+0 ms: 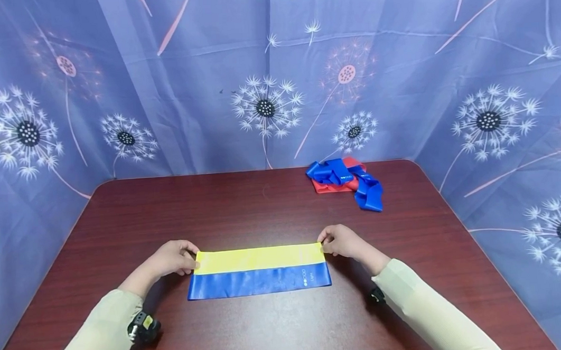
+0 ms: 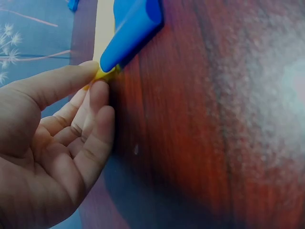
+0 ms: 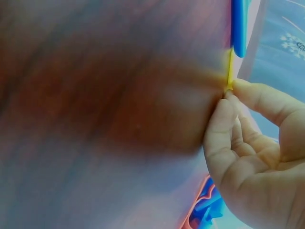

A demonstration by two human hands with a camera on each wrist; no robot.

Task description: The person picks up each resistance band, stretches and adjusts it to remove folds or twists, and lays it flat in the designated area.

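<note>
A yellow resistance band (image 1: 260, 258) lies flat and stretched straight across the table, partly over a blue resistance band (image 1: 259, 282) with small white print near its right end. The left hand (image 1: 174, 257) pinches the yellow band's left end between thumb and fingers. At the other end, the right hand (image 1: 343, 241) pinches the yellow band's right corner. Up close in the left wrist view, the thumb and forefinger of the left hand (image 2: 62, 133) meet on the yellow edge beside the blue loop. The right wrist view shows the right hand (image 3: 257, 148) gripping the yellow tip.
A loose heap of blue bands (image 1: 369, 194) and red bands (image 1: 326, 187) lies at the table's back right. The dark red wooden table (image 1: 192, 211) is bordered by a blue curtain (image 1: 200, 94) with dandelion prints. A black wrist camera (image 1: 144, 327) sits on the left sleeve.
</note>
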